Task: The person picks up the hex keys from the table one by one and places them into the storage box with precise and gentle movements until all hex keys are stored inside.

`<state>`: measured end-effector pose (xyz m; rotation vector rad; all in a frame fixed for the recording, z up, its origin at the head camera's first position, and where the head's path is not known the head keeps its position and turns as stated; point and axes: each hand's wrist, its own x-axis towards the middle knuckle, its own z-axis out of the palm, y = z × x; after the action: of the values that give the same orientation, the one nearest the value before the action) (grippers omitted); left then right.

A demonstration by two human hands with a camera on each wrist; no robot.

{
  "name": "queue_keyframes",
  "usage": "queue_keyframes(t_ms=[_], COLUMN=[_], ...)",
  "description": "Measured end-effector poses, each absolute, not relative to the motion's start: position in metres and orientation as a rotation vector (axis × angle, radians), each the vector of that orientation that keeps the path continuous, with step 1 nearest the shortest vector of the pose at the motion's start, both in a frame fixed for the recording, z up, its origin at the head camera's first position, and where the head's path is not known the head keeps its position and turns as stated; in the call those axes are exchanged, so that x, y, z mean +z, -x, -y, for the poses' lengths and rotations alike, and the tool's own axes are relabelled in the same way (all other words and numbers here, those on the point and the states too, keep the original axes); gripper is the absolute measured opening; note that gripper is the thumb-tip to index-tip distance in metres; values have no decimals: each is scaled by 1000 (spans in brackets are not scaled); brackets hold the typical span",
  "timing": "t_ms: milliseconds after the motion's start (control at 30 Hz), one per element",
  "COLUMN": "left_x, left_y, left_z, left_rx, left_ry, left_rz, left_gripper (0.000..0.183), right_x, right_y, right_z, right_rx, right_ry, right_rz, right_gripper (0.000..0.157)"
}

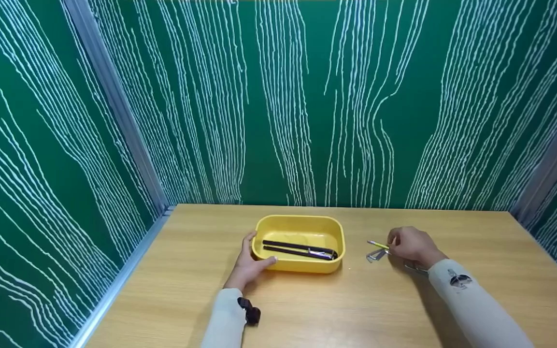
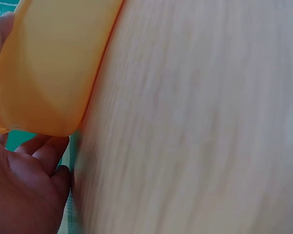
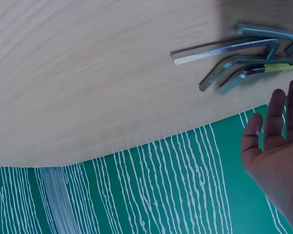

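A yellow plastic box [image 1: 293, 266] stands on the table with two long black pen-like sticks [image 1: 288, 247] lying in it, silver metal near their right ends. My left hand [image 1: 249, 265] grips its left end, thumb along the front side and fingers round the corner; the left wrist view shows these fingers [image 2: 51, 148] against the box's end. To the right, my right hand [image 1: 414, 245] pinches a hex key with a yellow-green sleeve [image 1: 378, 244]. Other bare metal hex keys [image 3: 224, 48] lie right beside it. In the right wrist view the thumb and index finger are out of frame.
The wooden table [image 1: 307, 309] reaches back to green walls [image 1: 278, 121] with white wavy lines. Metal posts [image 1: 119, 106] stand at the corners. Part of another metal piece [image 1: 416, 267] shows under my right wrist.
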<state>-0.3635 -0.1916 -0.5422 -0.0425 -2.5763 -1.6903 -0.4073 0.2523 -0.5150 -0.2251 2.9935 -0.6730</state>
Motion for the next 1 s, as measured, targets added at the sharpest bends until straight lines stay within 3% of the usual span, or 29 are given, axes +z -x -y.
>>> queue_keyframes(t_ms=[1000], left_x=[-539], left_y=[362], left_z=[191], left_rx=[-1710], left_ry=[14], left_rz=[2596], left_gripper=[99], right_x=[-528], right_y=[412], right_z=[-247], right_rx=[-675], right_ry=[200], right_rz=[-2992], right_gripper=[8])
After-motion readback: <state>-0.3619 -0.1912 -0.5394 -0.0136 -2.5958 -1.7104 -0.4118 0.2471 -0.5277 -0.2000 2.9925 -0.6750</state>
